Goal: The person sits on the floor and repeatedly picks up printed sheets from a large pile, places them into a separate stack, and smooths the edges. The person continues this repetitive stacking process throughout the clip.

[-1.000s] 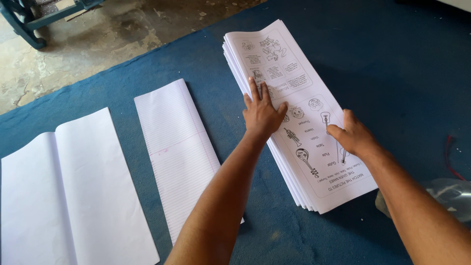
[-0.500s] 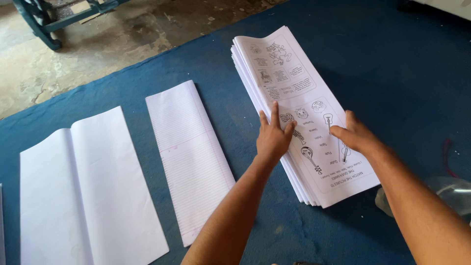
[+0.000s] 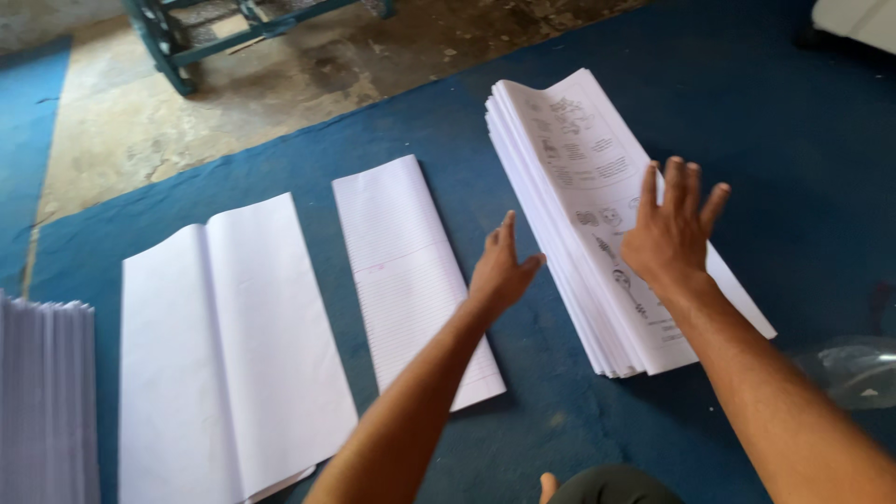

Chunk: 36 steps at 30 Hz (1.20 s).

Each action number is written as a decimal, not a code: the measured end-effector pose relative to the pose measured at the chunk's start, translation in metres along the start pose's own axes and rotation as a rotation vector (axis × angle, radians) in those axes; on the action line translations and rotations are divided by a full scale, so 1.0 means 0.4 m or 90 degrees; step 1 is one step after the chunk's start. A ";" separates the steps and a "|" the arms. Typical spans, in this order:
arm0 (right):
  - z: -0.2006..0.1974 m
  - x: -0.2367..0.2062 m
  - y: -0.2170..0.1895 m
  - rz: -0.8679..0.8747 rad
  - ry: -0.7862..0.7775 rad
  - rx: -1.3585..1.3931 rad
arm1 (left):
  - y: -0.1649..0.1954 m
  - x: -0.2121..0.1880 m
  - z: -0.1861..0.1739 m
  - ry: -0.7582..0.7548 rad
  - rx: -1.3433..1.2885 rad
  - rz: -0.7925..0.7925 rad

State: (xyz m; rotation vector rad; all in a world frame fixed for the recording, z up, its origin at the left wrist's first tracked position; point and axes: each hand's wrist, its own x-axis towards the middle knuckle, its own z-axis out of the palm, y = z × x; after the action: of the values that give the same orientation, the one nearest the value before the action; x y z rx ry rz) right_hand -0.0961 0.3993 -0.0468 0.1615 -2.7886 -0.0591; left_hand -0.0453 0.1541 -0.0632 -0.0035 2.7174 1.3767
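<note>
A tall stack of printed sheets [image 3: 574, 177] with small drawings lies on a blue mat [image 3: 803, 159]. My right hand [image 3: 670, 229] rests flat on top of that stack, fingers spread, holding nothing. My left hand [image 3: 499, 271] hovers open over the mat between the stack and a narrow folded lined sheet [image 3: 406, 271], touching neither as far as I can see. A wider blank folded sheet [image 3: 233, 345] lies further left.
Another pile of white paper [image 3: 47, 392] sits at the left edge. Beyond the mat is bare concrete floor [image 3: 233, 103] with a green metal frame [image 3: 187, 37]. A clear plastic bag [image 3: 854, 373] lies at the right. My knee [image 3: 616, 485] shows at the bottom.
My left hand has come off the printed stack and moved left over the mat. My right hand has shifted onto the stack's middle with fingers spread. The view has panned left.
</note>
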 end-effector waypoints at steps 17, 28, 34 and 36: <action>0.009 -0.095 -0.386 -0.077 -0.208 0.310 | -0.344 -0.259 -0.380 0.150 0.073 -0.169; 0.010 -0.089 -0.415 -0.052 -0.320 0.399 | -0.488 -0.444 -0.575 0.260 0.115 -0.241; 0.019 -0.083 -0.415 -0.045 -0.358 0.348 | -0.514 -0.525 -0.694 0.332 0.165 -0.243; 0.020 -0.080 -0.414 -0.026 -0.367 0.350 | -0.521 -0.557 -0.727 0.368 0.194 -0.256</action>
State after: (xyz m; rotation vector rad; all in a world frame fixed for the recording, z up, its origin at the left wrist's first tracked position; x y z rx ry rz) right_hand -0.0518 0.2388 -0.0753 0.3859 -3.2953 0.7716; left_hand 0.1615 -0.2125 -0.0406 -1.0084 3.0852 0.9406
